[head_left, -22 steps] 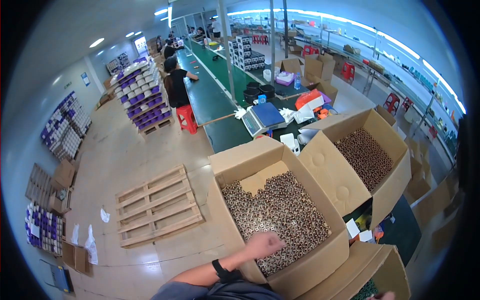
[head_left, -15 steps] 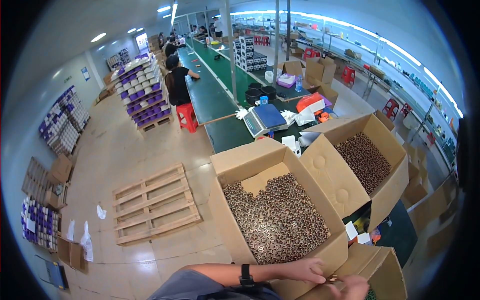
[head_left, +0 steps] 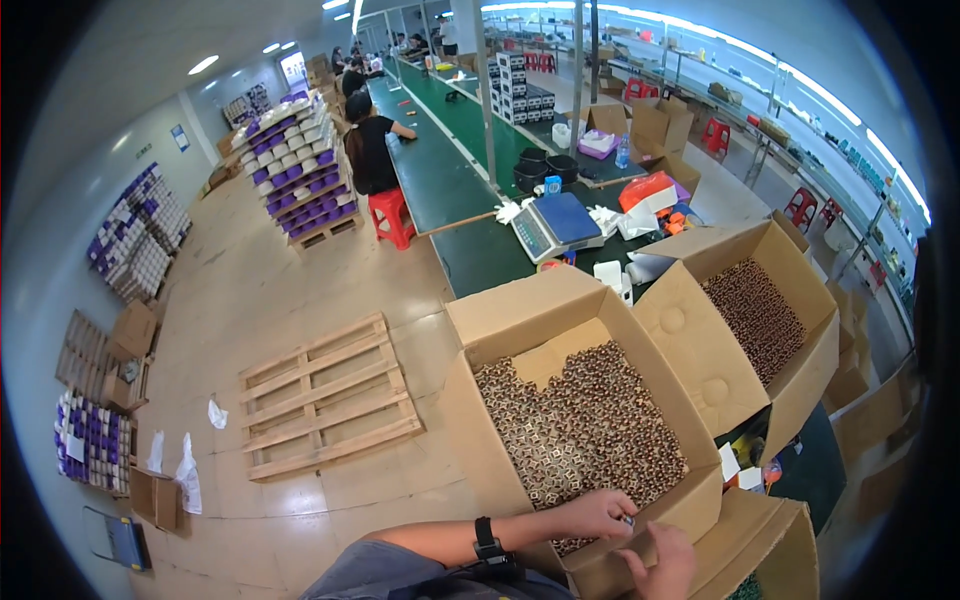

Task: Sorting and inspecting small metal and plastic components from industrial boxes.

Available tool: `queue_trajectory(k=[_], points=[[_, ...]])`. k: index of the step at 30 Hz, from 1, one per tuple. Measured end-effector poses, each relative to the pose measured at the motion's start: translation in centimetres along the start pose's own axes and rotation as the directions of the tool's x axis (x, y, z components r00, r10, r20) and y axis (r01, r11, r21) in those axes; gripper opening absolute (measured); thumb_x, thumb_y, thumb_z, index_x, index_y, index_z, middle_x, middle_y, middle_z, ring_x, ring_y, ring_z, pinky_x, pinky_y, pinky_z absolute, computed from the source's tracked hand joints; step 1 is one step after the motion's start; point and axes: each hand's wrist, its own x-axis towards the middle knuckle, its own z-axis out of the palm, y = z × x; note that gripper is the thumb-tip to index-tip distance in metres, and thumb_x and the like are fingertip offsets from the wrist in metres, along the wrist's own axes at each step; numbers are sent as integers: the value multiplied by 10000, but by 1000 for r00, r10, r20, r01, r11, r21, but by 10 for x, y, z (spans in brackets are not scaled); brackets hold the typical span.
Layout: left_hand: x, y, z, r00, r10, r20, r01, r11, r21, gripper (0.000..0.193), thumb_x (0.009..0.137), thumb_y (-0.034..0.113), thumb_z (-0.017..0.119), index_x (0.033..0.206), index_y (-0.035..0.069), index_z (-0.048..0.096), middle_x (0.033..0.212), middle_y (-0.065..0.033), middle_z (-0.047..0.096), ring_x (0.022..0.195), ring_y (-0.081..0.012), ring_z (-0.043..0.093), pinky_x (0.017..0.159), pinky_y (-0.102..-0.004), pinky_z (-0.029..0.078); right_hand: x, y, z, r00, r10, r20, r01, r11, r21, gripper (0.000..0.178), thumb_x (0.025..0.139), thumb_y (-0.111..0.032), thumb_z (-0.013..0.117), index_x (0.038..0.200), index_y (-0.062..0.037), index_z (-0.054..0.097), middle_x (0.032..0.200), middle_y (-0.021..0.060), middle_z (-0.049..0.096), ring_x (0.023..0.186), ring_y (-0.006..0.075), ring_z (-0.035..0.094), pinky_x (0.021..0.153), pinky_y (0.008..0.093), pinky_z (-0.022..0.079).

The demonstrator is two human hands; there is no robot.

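My left hand [head_left: 595, 515] is over the near edge of a large open cardboard box [head_left: 662, 345], its fingers pinched around a small shiny part [head_left: 628, 520], too small to make out fully. The box holds a thick layer of small brown-and-silver metal parts [head_left: 570, 430] in square-looking shapes. Just right of it, my right hand [head_left: 662, 562] has its thumb and fingers apart, and I see nothing between them. A second open box at the lower right [head_left: 745, 535] shows a few green things [head_left: 747, 588] deep inside.
Another box of similar brown parts [head_left: 755, 320] stands to the right. Beyond are a scale [head_left: 555, 225] on the green bench [head_left: 465, 270] and a seated co-worker [head_left: 372, 150]. A wooden pallet [head_left: 330, 400] lies on the floor at left, past stacked purple-and-white goods [head_left: 295, 175].
My hands were together over the box's near right corner; now they are apart, the left one farther over the parts. The view has shifted, so the scene sits farther right.
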Motion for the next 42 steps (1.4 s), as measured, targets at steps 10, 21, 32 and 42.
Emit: queue_trajectory(k=[10, 21, 32, 42], points=[[-32, 65, -198, 844, 111, -526, 273, 754, 597, 257, 820, 232, 773, 1041, 102, 760, 805, -14, 709, 741, -101, 653, 666, -270, 536, -121, 71, 72, 677, 718, 164, -628, 679, -380, 603, 938, -507, 596, 1278, -10, 571, 1367, 251, 492, 1298, 442, 423, 1117, 560, 276], [69, 97, -349, 971, 149, -186, 165, 142, 976, 179, 737, 141, 681, 904, 127, 744, 974, -113, 731, 866, -362, 694, 803, -431, 561, -145, 15, 117, 591, 807, 16, -785, 579, -218, 455, 933, -338, 662, 1257, -23, 610, 1317, 195, 556, 1282, 376, 471, 1169, 526, 250], [85, 67, -355, 981, -196, 15, -135, -619, 774, 156, 830, 149, 641, 926, 133, 762, 967, -81, 743, 980, -299, 702, 831, -441, 567, -141, -28, 135, 542, 839, -52, -839, 536, -90, 385, 914, -236, 692, 1225, -21, 620, 1316, 182, 580, 1253, 373, 510, 1100, 479, 337], [86, 92, -334, 921, -351, -169, -115, -660, 742, 209, 877, 144, 619, 1004, 125, 783, 1096, -105, 746, 1048, -285, 704, 886, -403, 553, -121, -24, 100, 574, 816, -67, -818, 575, 3, 359, 917, -198, 686, 1215, -9, 624, 1316, 196, 586, 1246, 389, 529, 1073, 465, 396]])
